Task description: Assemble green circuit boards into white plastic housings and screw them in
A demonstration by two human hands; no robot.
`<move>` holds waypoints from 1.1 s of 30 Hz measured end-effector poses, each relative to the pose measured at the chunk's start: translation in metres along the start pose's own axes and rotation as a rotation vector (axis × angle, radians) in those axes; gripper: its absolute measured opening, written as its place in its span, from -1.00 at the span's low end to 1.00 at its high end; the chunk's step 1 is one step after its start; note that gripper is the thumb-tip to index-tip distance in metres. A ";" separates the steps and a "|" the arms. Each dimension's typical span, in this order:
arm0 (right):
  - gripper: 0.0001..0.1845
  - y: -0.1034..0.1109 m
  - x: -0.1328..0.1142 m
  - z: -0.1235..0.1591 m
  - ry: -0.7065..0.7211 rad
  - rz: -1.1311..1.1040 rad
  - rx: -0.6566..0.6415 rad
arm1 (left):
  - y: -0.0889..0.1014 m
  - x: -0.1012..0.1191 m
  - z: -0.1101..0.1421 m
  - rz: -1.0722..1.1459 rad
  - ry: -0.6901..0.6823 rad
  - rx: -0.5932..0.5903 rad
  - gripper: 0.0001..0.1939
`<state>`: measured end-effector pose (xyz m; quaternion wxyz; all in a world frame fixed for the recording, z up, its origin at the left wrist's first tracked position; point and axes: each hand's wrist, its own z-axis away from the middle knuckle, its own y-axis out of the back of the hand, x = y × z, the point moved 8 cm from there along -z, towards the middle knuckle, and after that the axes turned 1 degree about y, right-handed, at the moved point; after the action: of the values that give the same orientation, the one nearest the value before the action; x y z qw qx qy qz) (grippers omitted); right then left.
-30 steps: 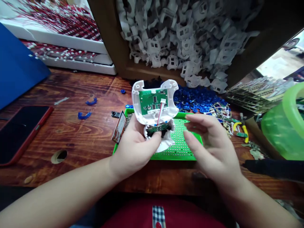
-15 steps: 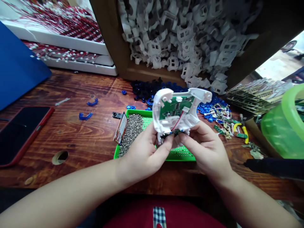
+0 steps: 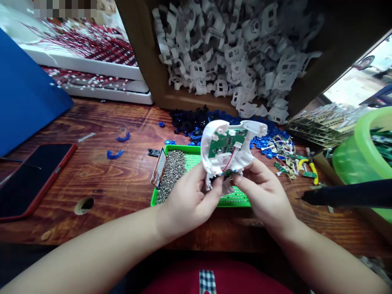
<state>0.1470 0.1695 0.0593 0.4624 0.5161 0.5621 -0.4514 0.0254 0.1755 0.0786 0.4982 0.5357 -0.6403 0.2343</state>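
Rounded, smooth white plastic shell (image 3: 218, 161) between bare fingers (image 3: 216, 191)

At bottom centre, a dark red garment (image 3: 241, 279) bears a dark-and-white checked strip (image 3: 207, 281), perhaps fabric; both forearms (image 3: 122, 239) are bare.

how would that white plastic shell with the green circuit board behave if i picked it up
The white plastic shell looks stiff and probably light for its size, given its thin, open walls. The red and white cable would likely flex, since it curves down from its connector. The green circuit board may be fragile, as its face is exposed.
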 end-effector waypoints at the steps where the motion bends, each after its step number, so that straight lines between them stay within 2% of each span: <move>1: -0.91 0.000 0.000 0.001 0.006 0.009 0.016 | 0.000 0.001 0.000 -0.019 -0.008 0.000 -0.59; 6: -0.90 -0.003 -0.001 0.004 0.057 0.059 0.063 | -0.001 0.001 0.000 -0.086 -0.018 -0.006 -0.68; 11: -0.86 -0.004 0.001 0.003 0.092 0.120 0.090 | -0.001 -0.003 -0.003 -0.093 0.042 -0.009 -0.65; 19: -0.76 0.000 0.013 -0.001 -0.015 0.122 0.101 | 0.000 -0.005 -0.010 -0.077 0.148 -0.059 -0.65; 27: -0.82 0.004 0.009 0.003 0.004 0.118 0.115 | 0.000 -0.006 -0.009 -0.081 0.105 -0.114 -0.61; 31: -0.79 0.004 0.015 -0.003 -0.012 0.133 0.099 | -0.002 -0.012 -0.009 -0.146 0.142 -0.111 -0.60; 33: -0.78 0.002 0.013 -0.009 -0.013 0.183 0.061 | -0.004 -0.017 -0.009 -0.080 0.189 -0.104 -0.62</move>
<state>0.1476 0.1805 0.0480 0.4896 0.5762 0.4957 -0.4273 0.0311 0.1898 0.0667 0.5923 0.5099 -0.5798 0.2302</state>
